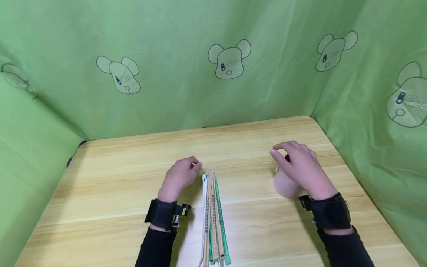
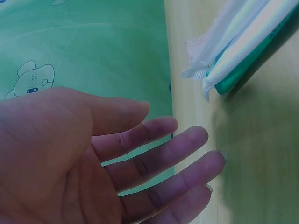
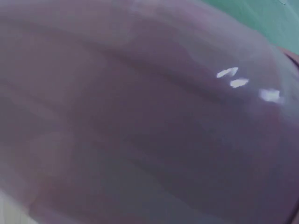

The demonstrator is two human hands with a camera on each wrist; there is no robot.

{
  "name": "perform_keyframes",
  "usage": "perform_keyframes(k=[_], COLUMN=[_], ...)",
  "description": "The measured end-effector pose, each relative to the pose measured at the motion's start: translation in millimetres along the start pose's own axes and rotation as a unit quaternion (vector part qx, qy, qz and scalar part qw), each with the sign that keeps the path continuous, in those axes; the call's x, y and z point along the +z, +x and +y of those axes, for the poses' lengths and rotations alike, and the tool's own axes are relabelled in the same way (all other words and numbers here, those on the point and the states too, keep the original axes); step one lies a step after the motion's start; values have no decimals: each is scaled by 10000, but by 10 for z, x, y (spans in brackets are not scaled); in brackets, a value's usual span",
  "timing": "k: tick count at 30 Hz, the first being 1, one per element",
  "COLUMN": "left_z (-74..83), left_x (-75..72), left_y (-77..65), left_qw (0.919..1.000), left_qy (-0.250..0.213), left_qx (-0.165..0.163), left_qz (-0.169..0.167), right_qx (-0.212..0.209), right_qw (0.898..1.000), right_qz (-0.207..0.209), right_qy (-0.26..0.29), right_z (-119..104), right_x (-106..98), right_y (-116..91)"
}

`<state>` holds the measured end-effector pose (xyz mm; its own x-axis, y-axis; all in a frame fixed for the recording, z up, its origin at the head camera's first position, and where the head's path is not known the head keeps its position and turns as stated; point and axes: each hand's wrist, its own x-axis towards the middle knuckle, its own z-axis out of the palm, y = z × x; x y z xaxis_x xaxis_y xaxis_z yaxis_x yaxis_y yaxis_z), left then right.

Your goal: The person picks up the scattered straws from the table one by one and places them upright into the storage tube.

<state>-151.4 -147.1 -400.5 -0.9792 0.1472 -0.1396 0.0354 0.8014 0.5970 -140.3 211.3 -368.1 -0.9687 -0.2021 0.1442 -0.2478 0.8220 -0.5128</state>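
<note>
A bundle of long, thin wrapped straws in brown, white and green lies on the wooden table, running toward the front edge. My left hand hovers just left of their far ends with nothing in its grasp. In the left wrist view its fingers are spread and gently bent, and crimped wrapper ends show beyond them. Over on the right stands a pale pinkish cup, partly hidden by my right hand. That hand's thumb and forefinger stand apart above the cup's top. The cup's glossy side fills the right wrist view.
The light wooden table ends at a green cloth with bear-head prints, which rises behind it and along both sides. Each wrist wears a black strap with a small camera.
</note>
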Motion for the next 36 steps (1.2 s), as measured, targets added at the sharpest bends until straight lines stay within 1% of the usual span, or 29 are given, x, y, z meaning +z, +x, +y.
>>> perform_keyframes(k=[4,7,11,13,14,16,18,21,23,24,26,30,36], left_z=[3,13,25,24,22,16,12,16,25,29,38,47,65], left_x=[-12,-10,5,13,15,14,5,-18,-34,-38,-41,-30,-24], left_y=[-10,-11,-11,-14,-14,-15,-13,-4,10,17,25,21,14], left_qw=[10000,10000,9999,9999,9999,9999,9999,10000,10000,10000,9999,9999,10000], left_qy=[-6,-32,-84,-97,-97,-101,-84,-77,-70,-66,-64,-41,-42], left_qx=[24,29,7,15,15,21,17,21,46,54,69,43,55], left_qz=[16,-32,-83,-91,-93,-83,-55,-19,-14,-30,-72,-145,-64], right_qx=[53,44,-161,-252,-284,-265,-145,40,80,73,25,-19,-5], right_qw=[9998,9997,9991,9989,9990,9995,9990,9946,9919,9912,9914,9936,9967], right_qz=[102,202,398,387,319,37,-402,-1031,-1268,-1317,-1297,-1102,-801], right_qy=[-142,-112,30,111,129,146,110,64,88,105,159,259,161], right_z=[20,0,-69,-129,-164,-235,-296,-340,-342,-340,-334,-327,-318], right_x=[53,96,183,211,212,179,107,-4,-39,-42,-21,62,155], right_y=[3,34,158,235,265,303,296,249,224,220,227,274,332])
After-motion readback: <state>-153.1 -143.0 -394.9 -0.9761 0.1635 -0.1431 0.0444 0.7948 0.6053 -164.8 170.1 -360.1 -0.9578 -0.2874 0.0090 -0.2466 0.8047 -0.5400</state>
